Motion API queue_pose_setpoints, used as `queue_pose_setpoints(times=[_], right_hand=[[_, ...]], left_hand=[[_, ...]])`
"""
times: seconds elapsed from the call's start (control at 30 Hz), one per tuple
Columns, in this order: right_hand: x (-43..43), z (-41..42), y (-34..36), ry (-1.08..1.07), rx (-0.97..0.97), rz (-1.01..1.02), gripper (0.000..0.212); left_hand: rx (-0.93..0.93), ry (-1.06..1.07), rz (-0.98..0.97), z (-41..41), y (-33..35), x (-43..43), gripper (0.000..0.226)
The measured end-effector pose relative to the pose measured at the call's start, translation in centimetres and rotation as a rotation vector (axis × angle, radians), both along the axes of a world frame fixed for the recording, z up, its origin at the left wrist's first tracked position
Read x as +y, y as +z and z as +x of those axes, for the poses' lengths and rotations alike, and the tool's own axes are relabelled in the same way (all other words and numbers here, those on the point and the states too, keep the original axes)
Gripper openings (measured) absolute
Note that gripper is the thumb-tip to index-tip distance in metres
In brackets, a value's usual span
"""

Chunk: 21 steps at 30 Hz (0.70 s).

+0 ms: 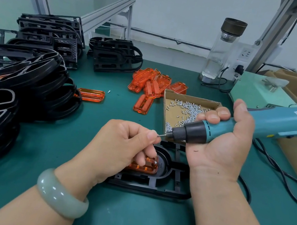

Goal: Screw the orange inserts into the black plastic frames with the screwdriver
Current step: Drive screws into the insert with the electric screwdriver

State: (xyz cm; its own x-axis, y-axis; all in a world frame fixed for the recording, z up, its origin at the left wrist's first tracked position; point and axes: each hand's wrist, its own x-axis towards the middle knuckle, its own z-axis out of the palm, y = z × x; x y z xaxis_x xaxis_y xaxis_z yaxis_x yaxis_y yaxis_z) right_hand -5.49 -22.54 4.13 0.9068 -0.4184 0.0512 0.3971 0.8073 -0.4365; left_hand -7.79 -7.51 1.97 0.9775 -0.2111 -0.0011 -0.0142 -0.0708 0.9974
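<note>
The right hand [221, 145] curls around the blue screwdriver [260, 123], its tip pointing left. The left hand [123, 147] pinches a small screw [159, 135] at that tip. Directly under the left hand, the orange insert [144, 166] sits in a black frame [173, 178] on the bench [124, 219].

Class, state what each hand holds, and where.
Right hand grips the teal electric screwdriver by its front barrel; left hand pinches a small silver screw against its bit.

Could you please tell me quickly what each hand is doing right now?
Left hand: closed, pinching a small screw at the tip of the screwdriver.
Right hand: closed around the screwdriver's body.
</note>
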Motion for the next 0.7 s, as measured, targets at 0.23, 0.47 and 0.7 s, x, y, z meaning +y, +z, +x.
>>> queue_pose_setpoints(times=[0.23, 0.47, 0.7], right_hand=[[0.4, -0.1, -0.1, 0.001, 0.023, -0.001, 0.010], [0.3, 0.0, -0.1, 0.010, 0.032, 0.007, 0.010], [-0.5, 0.3, -0.1, 0.001, 0.076, -0.027, 0.008]], left_hand=[[0.002, 0.008, -0.022, 0.1, -0.1, 0.0, 0.034], [-0.041, -0.002, 0.010, 0.2, -0.2, 0.2, 0.029], [-0.131, 0.080, 0.387, 1.5, -0.1, 4.7, 0.018]])
